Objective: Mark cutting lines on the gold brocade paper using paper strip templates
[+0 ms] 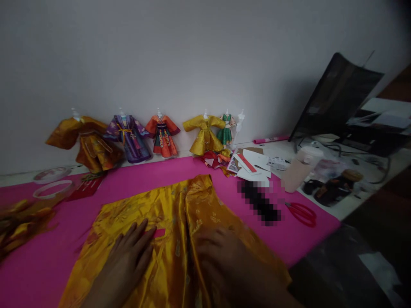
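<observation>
A shiny gold brocade fabric [170,205] with a floral pattern lies spread over the front of the pink work surface, with a fold running down its middle. My left hand [128,256] rests flat on the fabric's left part, fingers stretched out. A small pink-red strip [159,233] shows beside its fingertips; whether it lies on the cloth or shows through a gap I cannot tell. Over the fabric's right part, close to the fold, is my right hand [221,252]. Motion smears its fingers, so their grip is unclear.
Small dressed doll forms, such as a purple robe [133,137], stand along the wall. Red-handled scissors [302,214], white papers [253,164] and a pale bottle [300,169] are to the right. Tape rolls [53,189] and gold scraps [25,226] lie left. A dark screen [337,94] stands behind.
</observation>
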A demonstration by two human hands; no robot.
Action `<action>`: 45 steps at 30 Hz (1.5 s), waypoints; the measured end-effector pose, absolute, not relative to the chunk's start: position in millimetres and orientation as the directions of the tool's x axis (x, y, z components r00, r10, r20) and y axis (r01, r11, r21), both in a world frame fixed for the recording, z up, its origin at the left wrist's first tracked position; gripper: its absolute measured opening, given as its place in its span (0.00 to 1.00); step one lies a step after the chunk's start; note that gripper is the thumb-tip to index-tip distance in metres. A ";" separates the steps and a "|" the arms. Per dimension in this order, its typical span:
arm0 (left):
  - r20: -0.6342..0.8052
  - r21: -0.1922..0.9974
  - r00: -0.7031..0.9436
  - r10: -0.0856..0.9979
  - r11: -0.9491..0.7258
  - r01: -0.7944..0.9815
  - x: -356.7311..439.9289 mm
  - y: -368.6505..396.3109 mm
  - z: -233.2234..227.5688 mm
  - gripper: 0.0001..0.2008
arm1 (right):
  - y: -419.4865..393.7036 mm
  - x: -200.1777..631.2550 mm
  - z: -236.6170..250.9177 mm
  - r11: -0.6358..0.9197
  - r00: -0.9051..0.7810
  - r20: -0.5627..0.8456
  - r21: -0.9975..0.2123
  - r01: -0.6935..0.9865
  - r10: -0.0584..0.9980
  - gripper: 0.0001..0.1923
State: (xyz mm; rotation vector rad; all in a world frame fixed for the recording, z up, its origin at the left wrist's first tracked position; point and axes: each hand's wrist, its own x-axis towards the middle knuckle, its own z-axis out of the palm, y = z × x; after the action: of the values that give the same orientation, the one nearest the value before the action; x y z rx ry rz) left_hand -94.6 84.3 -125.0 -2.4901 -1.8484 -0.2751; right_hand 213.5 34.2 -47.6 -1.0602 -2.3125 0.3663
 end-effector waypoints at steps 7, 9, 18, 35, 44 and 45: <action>0.329 0.087 0.297 0.896 -0.341 0.936 -97.8 83.6 -127.5 0.21 | 50.8 189.6 -56.0 0.784 -0.757 0.213 -0.234 0.575 0.618 0.10; 0.362 0.099 0.305 0.881 -0.361 0.927 -98.6 84.1 -126.5 0.20 | 56.4 187.5 -60.4 0.787 -0.766 0.186 -0.209 0.581 0.615 0.11; 0.438 0.168 0.358 0.825 -0.466 0.869 -96.1 84.5 -114.4 0.26 | 60.2 180.0 -63.7 0.764 -0.743 0.180 -0.170 0.622 0.644 0.12; 0.406 0.357 0.307 0.861 -0.459 0.814 -85.8 76.6 -102.1 0.18 | 65.1 178.8 -69.0 0.782 -0.746 0.238 -0.162 0.602 0.623 0.08; 0.518 0.190 0.570 0.638 -0.735 0.650 -73.0 63.4 -88.5 0.06 | 64.4 167.2 -47.1 0.728 -0.690 0.234 -0.263 0.633 0.685 0.04; 0.506 0.186 0.595 0.625 -0.752 0.632 -72.9 62.7 -88.4 0.06 | 64.1 165.1 -47.0 0.731 -0.698 0.223 -0.265 0.629 0.681 0.04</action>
State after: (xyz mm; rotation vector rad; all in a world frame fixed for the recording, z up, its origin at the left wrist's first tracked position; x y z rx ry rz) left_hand -72.9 62.7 -88.4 -2.7939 -1.1013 -0.8780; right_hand 165.1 64.1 -47.0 -1.0231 -2.6295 0.2424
